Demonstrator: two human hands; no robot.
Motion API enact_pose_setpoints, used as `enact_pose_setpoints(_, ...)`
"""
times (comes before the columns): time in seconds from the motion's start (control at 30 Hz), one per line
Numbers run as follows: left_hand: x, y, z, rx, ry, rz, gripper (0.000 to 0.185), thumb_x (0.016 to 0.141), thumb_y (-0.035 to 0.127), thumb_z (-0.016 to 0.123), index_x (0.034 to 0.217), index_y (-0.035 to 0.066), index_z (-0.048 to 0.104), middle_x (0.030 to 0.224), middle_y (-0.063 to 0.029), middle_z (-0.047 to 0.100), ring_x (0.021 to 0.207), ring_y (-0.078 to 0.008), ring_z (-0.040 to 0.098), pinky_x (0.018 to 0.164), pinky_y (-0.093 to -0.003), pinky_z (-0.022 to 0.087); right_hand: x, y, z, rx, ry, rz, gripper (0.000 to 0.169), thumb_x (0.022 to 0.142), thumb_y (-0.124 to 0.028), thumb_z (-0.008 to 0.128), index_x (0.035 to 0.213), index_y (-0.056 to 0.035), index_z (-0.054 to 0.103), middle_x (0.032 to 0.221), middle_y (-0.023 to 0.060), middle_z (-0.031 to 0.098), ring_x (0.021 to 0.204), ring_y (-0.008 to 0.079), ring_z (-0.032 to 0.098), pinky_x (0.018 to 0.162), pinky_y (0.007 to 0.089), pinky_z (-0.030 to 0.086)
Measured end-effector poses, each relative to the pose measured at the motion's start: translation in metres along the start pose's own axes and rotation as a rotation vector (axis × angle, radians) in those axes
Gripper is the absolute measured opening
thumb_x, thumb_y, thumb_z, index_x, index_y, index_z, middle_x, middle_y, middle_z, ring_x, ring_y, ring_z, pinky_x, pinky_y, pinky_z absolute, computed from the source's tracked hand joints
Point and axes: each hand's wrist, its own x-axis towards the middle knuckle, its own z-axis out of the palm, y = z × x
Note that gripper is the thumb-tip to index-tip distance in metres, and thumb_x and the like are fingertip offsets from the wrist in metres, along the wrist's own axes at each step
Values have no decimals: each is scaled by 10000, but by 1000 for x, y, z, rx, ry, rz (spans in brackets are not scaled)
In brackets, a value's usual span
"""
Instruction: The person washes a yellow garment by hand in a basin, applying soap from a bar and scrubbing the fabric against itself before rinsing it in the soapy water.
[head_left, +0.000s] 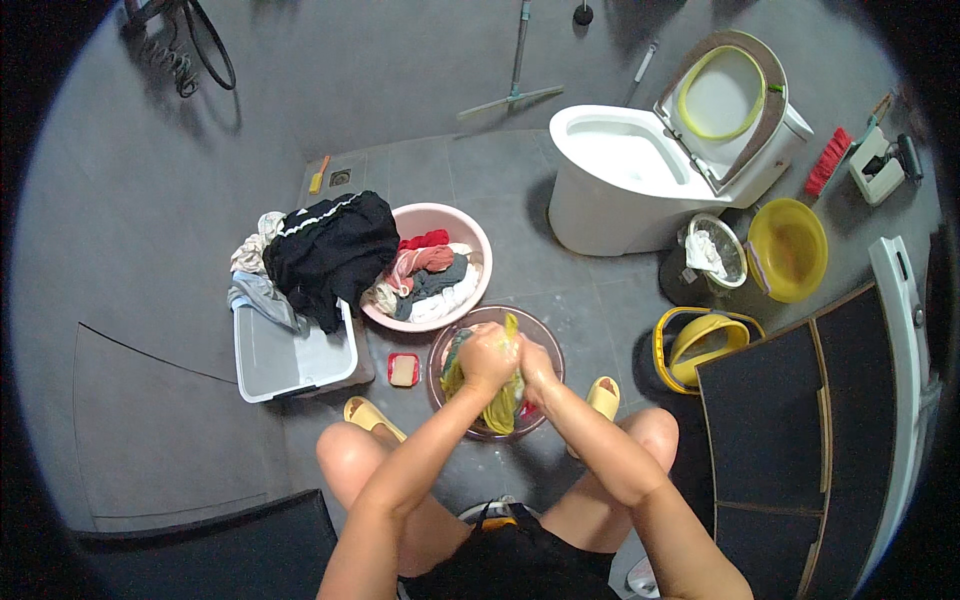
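A wet yellow-green cloth is gripped between my two hands over a round translucent basin. My left hand is closed on it, with suds on the knuckles. Close against it, my right hand also clasps the cloth, whose tip sticks up between them. The rest hangs down into the basin, where other wet laundry partly shows beneath my hands. Left of the basin, a pale bar of soap lies in a red soap dish on the floor.
A pink basin of clothes stands beyond, touching a grey-white storage bin with black trousers draped over it. To the right are a toilet, a waste bin, a yellow basin, a yellow-rimmed bucket and a dark cabinet.
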Motion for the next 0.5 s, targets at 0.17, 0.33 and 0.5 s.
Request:
enact_pose_setpoints(0.17,-4,8,1,-43,-39,-74,156,635,217,595,627,65,564,643,-118,567,594,-306,549,528,-383,434,1,3,-2,-57,60,-8,357,844,-326,475,950,3,562,867,80,589,771,172,557,676,297,445)
enact_pose_setpoints(0.33,23,-39,-2,-190,-46,-680,240,742,285,572,689,51,589,595,-89,568,528,-250,542,524,-350,423,-11,7,7,-135,-149,177,444,815,-366,512,1041,16,522,947,87,581,853,177,552,743,303,442)
enact_pose_setpoints(0.5,33,-53,-1,-919,-98,-684,439,811,353,510,1091,19,460,1001,-105,529,868,-200,519,749,-323,415,-25,-1,2,-254,-299,279,335,777,-191,575,1052,-10,512,990,92,578,906,204,563,768,331,467)
